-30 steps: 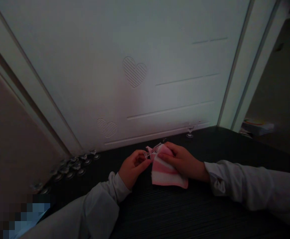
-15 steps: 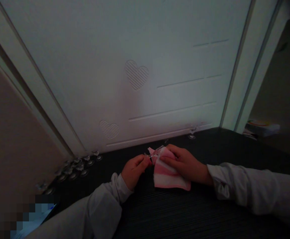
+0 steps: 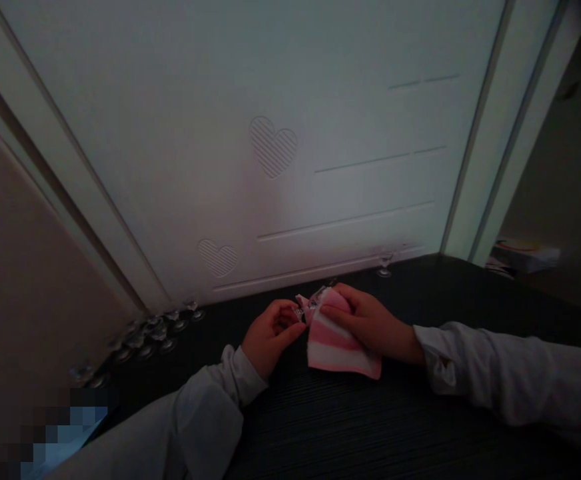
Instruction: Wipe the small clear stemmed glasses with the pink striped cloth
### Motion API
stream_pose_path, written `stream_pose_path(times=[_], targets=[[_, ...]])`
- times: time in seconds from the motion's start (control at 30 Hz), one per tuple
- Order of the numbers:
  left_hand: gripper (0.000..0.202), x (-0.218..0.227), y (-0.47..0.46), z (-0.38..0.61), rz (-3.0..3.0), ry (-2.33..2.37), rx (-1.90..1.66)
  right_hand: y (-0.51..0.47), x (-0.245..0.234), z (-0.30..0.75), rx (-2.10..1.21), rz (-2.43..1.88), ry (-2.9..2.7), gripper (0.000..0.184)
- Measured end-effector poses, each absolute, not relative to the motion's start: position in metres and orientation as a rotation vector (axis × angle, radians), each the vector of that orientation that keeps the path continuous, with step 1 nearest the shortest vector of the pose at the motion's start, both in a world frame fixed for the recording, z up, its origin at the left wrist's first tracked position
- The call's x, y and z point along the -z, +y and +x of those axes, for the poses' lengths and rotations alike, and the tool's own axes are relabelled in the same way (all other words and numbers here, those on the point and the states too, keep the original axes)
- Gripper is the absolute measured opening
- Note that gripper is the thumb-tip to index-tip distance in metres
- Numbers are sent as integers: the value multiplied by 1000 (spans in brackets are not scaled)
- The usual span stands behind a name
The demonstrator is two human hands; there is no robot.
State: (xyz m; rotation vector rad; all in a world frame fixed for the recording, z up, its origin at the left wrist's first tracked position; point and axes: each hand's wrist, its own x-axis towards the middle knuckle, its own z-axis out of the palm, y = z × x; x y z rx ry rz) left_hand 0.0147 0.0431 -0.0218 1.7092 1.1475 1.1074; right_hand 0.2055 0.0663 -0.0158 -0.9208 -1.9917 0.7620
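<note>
Against the cloth lies a small clear stemmed glass [image 3: 314, 301], tipped on its side and partly hidden by the fabric. My right hand [image 3: 365, 317] is closed on a pink-and-white striped cloth [image 3: 338, 343], pressing it around the glass. The cloth's lower part hangs toward the dark tabletop. At the glass's left end, my left hand [image 3: 270, 337] curves its thumb and fingers around the clear tip, in a wider C shape. The exact finger contact there is dim and hard to make out.
Several small stemmed glasses [image 3: 155, 333] stand clustered at the table's left edge. One more glass [image 3: 384, 264] is at the back, by the white panel [image 3: 345, 200] with heart patterns. The table [image 3: 320, 427] is black. Boxes or papers [image 3: 528, 255] lie beyond its right side.
My left thumb and fingers have loosened from a tight pinch to a wider curl around the glass's end. The right hand and cloth have barely moved.
</note>
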Motion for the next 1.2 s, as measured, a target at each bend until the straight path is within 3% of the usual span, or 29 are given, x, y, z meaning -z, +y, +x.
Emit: stream_pose_path(times=[0.3, 1.2], targets=[[18, 19, 42, 14, 1736, 1148, -1039, 67, 16, 206, -708, -930, -2023, 12], [26, 16, 31, 15, 1864, 1256, -1113, 66, 19, 203, -833, -922, -1970, 12]])
